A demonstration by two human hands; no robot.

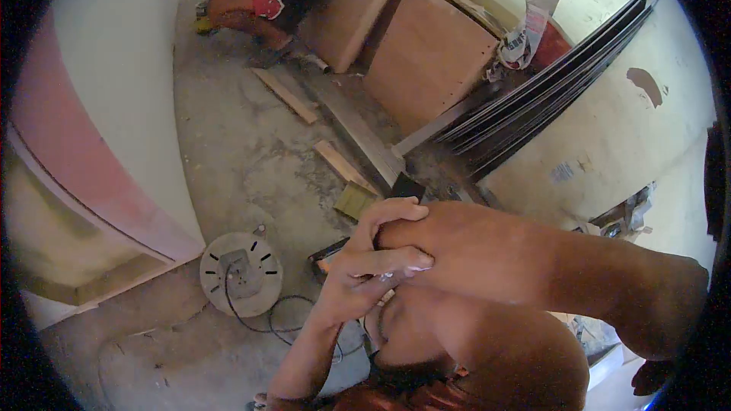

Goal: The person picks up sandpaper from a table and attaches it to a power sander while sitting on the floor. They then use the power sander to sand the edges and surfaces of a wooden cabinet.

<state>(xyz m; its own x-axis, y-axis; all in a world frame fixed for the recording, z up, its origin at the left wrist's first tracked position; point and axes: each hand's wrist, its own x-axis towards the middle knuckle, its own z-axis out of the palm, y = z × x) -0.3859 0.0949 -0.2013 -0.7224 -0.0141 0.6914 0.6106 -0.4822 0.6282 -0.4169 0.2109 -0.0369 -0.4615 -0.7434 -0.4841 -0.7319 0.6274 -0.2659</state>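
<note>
At the lower middle of the view, we have our bare left hand wrapped about the narrower end of a bare limb stretching off to the right. Our left forearm rises from the bottom edge, the wrist bends slightly, and the index finger curls over the limb's upper side while the thumb lies across its near side. We cannot tell whether the limb is our right forearm or a leg. We cannot make out our right hand clearly, so we cannot say how it stands. Below the limb, we see a bent bare leg and some dark red cloth.

Just left of our hand, on a stained grey concrete floor, lies a round off-white disc with short black marks, a thin black cord looping out toward our forearm. Beyond our fingers, a yellow-green square piece lies near a black square piece, with pale wooden strips and a long grey board farther off.

On the far left stands a large curved white-and-pink panel. At the top, another person crouches near brown wooden panels. To the right, a stack of thin dark sheets leans against a cream wall with a chipped brown patch.
</note>
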